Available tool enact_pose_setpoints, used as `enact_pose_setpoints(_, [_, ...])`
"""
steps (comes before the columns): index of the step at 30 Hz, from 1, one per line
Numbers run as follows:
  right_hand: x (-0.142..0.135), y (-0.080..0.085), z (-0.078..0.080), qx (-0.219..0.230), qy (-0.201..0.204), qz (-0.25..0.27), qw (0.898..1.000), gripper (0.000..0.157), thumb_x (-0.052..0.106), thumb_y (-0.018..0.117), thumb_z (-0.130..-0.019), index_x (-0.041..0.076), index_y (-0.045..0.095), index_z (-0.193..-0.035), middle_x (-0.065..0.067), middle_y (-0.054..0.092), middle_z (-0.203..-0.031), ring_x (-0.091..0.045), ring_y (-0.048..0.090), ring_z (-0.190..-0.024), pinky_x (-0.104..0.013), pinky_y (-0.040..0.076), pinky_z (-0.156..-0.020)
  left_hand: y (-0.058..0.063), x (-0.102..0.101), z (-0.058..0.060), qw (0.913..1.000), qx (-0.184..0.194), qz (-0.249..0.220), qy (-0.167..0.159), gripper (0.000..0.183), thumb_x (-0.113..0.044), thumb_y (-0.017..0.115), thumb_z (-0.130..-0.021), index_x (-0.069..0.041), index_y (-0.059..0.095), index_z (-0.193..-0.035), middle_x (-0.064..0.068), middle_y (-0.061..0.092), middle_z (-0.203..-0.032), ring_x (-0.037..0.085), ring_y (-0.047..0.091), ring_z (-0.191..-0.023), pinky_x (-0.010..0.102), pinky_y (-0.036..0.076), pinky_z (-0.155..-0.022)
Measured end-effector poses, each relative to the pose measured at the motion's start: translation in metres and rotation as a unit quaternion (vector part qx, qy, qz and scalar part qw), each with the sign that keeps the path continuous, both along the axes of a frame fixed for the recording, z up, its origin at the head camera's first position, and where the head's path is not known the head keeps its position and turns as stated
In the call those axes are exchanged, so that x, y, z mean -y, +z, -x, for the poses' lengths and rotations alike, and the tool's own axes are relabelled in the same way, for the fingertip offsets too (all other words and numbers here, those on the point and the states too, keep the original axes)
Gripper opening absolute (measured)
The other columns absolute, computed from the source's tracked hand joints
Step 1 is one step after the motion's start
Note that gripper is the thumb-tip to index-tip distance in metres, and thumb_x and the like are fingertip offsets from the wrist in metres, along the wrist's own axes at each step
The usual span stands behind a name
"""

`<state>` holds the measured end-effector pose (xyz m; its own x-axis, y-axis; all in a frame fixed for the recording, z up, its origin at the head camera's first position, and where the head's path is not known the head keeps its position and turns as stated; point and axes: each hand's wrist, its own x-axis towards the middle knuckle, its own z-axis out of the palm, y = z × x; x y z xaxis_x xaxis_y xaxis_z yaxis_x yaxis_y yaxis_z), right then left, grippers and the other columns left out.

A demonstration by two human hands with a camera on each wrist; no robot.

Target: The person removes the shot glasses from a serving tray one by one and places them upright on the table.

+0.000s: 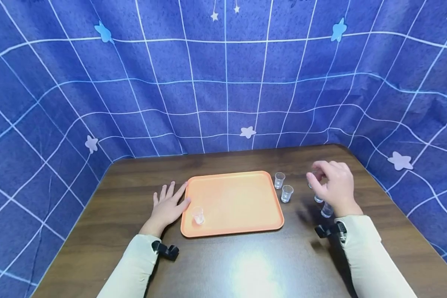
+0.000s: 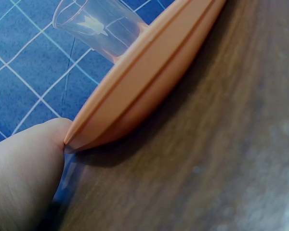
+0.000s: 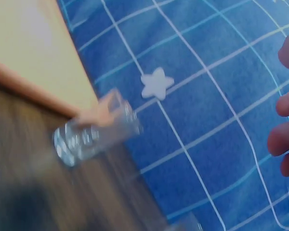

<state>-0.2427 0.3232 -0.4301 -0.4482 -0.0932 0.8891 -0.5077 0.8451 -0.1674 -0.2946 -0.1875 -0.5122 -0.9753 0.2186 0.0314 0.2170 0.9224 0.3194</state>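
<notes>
My left hand [image 1: 166,211] lies with spread fingers at the left edge of an orange tray [image 1: 238,203]; in the left wrist view its thumb [image 2: 31,163] touches the rim. One small clear shot glass [image 1: 198,215] stands on the tray near its left side. My right hand [image 1: 335,188] hovers at the table's right, thumb and fingers bent with a gap between them. Close by are several shot glasses, among them one below the palm [image 1: 326,210], partly covered by the hand. In the right wrist view the fingertips [image 3: 282,137] show no glass between them.
Two more shot glasses, a rear one [image 1: 279,180] and a front one [image 1: 287,193], stand just right of the tray. The brown wooden table [image 1: 223,265] meets a blue curtain [image 1: 242,95] with white grid lines and stars behind and at both sides.
</notes>
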Motion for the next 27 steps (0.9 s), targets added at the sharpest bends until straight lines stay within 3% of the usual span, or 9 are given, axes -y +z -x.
enact_pose_setpoints(13, [0.062, 0.005, 0.025, 0.028, 0.064, 0.000, 0.998, 0.034, 0.040, 0.060, -0.086, 0.007, 0.067, -0.092, 0.001, 0.060, -0.060, -0.020, 0.052, -0.059, -0.047, 0.043, -0.072, -0.002, 0.000, 0.000, 1.0000, -0.002, -0.002, 0.000, 0.069, -0.064, 0.036, -0.102, -0.034, 0.023, -0.162, 0.021, 0.012, -0.167, 0.050, 0.003, -0.151, 0.072, -0.006, -0.113])
enact_pose_setpoints(27, [0.140, 0.002, 0.036, 0.087, 0.145, -0.001, 0.986, 0.029, 0.036, 0.068, -0.084, 0.011, 0.067, -0.099, 0.007, 0.059, -0.067, -0.016, 0.055, -0.067, -0.042, 0.044, -0.081, -0.005, 0.001, 0.003, 1.0000, -0.002, 0.001, -0.001, 0.069, -0.065, 0.034, -0.102, -0.034, 0.022, -0.162, 0.021, 0.012, -0.168, 0.050, 0.002, -0.152, 0.072, -0.007, -0.113])
